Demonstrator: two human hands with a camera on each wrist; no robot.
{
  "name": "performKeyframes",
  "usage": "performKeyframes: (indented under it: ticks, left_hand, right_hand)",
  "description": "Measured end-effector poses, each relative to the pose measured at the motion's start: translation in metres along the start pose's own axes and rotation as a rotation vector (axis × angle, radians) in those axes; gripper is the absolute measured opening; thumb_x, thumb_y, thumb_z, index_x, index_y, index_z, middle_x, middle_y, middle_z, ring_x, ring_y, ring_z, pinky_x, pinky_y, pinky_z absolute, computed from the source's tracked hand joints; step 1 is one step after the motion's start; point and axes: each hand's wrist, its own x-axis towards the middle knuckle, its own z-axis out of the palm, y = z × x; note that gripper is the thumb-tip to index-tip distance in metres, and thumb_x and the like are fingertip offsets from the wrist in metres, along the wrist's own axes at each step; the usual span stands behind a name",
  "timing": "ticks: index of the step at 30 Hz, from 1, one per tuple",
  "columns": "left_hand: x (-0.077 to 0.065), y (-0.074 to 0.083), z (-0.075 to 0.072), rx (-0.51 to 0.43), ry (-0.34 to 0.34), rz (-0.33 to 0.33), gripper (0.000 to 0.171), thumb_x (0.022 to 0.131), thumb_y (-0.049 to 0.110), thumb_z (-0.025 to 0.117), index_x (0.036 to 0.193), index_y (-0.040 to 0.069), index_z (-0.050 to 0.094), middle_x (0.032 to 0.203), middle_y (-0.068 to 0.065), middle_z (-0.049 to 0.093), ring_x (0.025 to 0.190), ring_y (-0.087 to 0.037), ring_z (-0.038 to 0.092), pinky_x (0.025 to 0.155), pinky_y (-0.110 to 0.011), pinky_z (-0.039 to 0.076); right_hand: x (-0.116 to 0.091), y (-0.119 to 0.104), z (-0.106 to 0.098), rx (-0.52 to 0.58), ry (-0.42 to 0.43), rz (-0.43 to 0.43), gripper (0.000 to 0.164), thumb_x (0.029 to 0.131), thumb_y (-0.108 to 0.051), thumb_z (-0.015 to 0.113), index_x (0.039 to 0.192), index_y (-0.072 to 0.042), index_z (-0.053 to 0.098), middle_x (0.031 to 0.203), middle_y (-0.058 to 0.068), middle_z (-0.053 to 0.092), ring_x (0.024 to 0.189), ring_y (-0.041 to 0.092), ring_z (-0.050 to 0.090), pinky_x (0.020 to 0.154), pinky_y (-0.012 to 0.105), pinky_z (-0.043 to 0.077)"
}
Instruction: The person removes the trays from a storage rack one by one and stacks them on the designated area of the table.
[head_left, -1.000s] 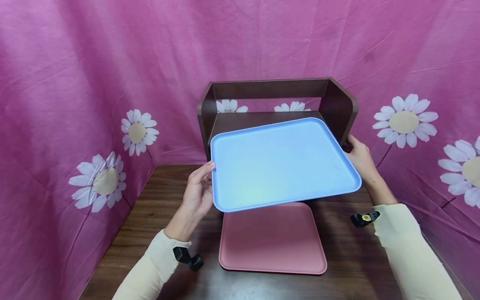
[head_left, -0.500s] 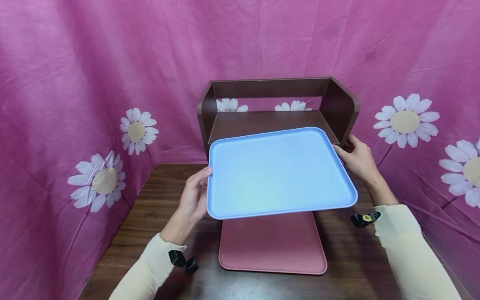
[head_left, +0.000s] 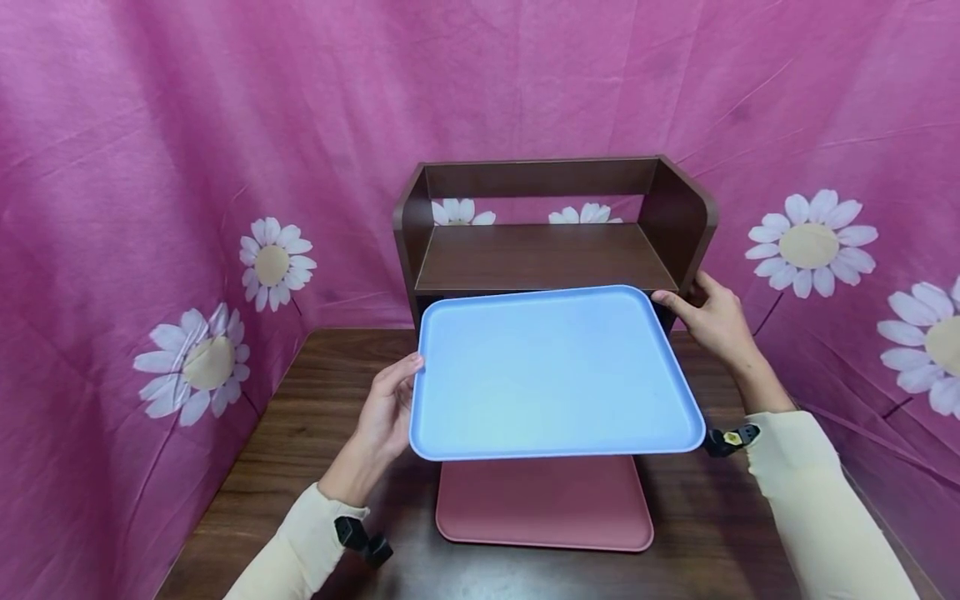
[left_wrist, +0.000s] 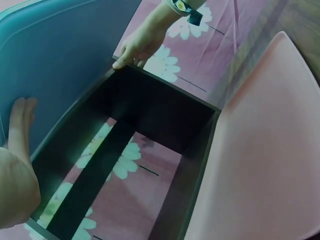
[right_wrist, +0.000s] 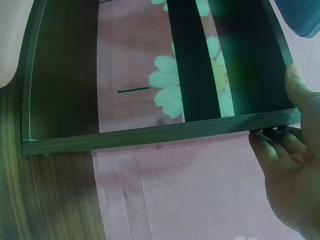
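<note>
My left hand [head_left: 378, 417] holds a blue rectangular tray [head_left: 558, 375] by its left rim, thumb on the edge, fingers underneath. The tray is held up, tilted, in front of a dark brown shelf unit [head_left: 551, 254] and hides its lower part in the head view. My right hand [head_left: 716, 325] grips the unit's right side; in the right wrist view its thumb lies on the shelf edge and its fingers [right_wrist: 265, 145] are outside the side panel. A pink tray [head_left: 543, 510] lies on the table, partly under the blue one; the left wrist view shows the blue tray's underside [left_wrist: 70, 60].
The wood table [head_left: 285, 433] stretches to both sides of the trays. A pink curtain with white daisies [head_left: 210, 362] hangs behind and at the sides. Through the open back of the unit, the curtain shows in the left wrist view.
The blue tray has come down and nearer with my left hand, and its tilt has lessened. More of the shelf board shows. My right hand stays on the unit, its thumb now more visible.
</note>
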Motion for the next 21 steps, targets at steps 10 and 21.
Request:
performKeyframes:
  ticks: [10,21]
  left_hand:
    - [-0.007,-0.010,-0.011,-0.014,-0.030,-0.029,0.044,0.109,0.004,0.034,0.093,0.013,0.075,0.080,0.003,0.079,0.071,-0.004,0.076,0.066,-0.018,0.062]
    - [-0.012,-0.026,-0.025,0.018,-0.019,-0.074,0.046,0.110,0.004,0.033,0.093,0.015,0.074,0.079,0.005,0.079,0.070,-0.003,0.075,0.065,-0.017,0.061]
  right_hand:
    - [0.002,0.001,0.000,0.032,-0.009,-0.002,0.062,0.099,-0.045,0.075,0.144,-0.005,0.059,0.131,0.031,0.070,0.085,-0.014,0.052,0.067,0.005,0.041]
    - [0.002,0.001,0.000,0.029,-0.016,0.012,0.063,0.099,-0.046,0.075,0.145,-0.005,0.058,0.132,0.031,0.070,0.087,-0.014,0.052,0.068,0.006,0.040]
